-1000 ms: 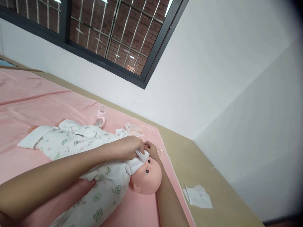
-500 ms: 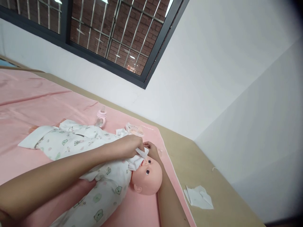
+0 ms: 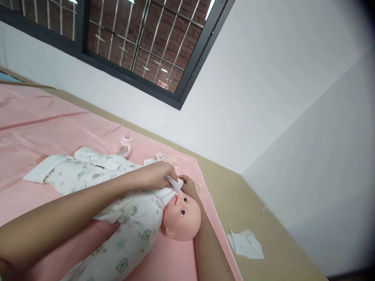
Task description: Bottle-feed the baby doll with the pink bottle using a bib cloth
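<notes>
A baby doll [image 3: 183, 222] lies on its back on a pink mat [image 3: 172, 257], its head toward the right. It wears a white suit [image 3: 125, 234] with green animal prints. My left hand [image 3: 159, 175] is above its chest, closed on a thin white cloth [image 3: 176, 184] next to the chin. The doll's mouth shows just below that cloth. On the far side of the head is my right hand [image 3: 187, 182], with its forearm running alongside the crown. Its visible fingers are curled; whatever they grip is hidden.
Behind the doll stands a pink baby bottle [image 3: 125, 144] with a handle. A clear packet [image 3: 166, 157] lies beyond my left hand. A folded white sheet [image 3: 247, 244] rests on the tan surface [image 3: 222, 187] at right. A wall and a barred window [image 3: 140, 43] rise behind.
My left hand has moved slightly up and away from the doll's face, drawing the white cloth off its mouth, which now shows. My right hand and the doll's head have stayed in place.
</notes>
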`<state>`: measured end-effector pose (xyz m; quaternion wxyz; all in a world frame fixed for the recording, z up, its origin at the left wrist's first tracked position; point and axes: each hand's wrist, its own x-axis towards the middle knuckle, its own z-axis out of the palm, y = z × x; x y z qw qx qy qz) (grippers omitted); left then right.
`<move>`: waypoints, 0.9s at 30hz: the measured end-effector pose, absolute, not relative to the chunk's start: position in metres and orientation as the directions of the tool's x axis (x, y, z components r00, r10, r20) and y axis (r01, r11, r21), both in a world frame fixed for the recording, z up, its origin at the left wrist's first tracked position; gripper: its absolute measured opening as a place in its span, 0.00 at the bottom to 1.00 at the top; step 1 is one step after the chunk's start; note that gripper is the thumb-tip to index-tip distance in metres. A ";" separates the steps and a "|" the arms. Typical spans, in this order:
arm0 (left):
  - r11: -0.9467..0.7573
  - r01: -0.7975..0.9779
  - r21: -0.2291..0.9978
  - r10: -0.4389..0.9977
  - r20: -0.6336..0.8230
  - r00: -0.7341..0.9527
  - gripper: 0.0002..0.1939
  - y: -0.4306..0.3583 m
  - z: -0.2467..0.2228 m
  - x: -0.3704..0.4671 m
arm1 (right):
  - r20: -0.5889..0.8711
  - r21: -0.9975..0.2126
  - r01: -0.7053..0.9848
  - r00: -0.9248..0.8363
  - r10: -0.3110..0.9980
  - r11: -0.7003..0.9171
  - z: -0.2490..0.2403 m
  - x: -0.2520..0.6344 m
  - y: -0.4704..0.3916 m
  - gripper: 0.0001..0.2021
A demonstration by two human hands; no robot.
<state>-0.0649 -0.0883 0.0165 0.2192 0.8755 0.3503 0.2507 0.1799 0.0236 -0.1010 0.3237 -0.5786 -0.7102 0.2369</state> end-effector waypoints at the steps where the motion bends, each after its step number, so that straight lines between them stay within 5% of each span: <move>1: -0.650 0.481 0.588 0.718 0.267 0.643 0.09 -0.090 0.020 -0.067 | 0.181 -0.713 0.666 -0.126 0.975 0.218 -0.101 0.180 0.024 0.12; 5: -0.621 0.445 0.645 0.702 0.205 0.682 0.08 -0.095 0.025 -0.069 | 0.163 -0.717 0.663 -0.140 0.977 0.215 -0.103 0.181 0.025 0.11; 15: -0.607 0.624 0.492 0.766 0.155 0.624 0.10 -0.101 0.018 -0.057 | 0.129 -0.711 0.674 -0.151 0.980 0.198 -0.105 0.182 0.027 0.15; 27: -0.634 0.640 0.433 0.748 0.134 0.650 0.07 -0.104 0.016 -0.056 | 0.189 -0.723 0.646 -0.157 0.969 0.246 -0.116 0.188 0.036 0.13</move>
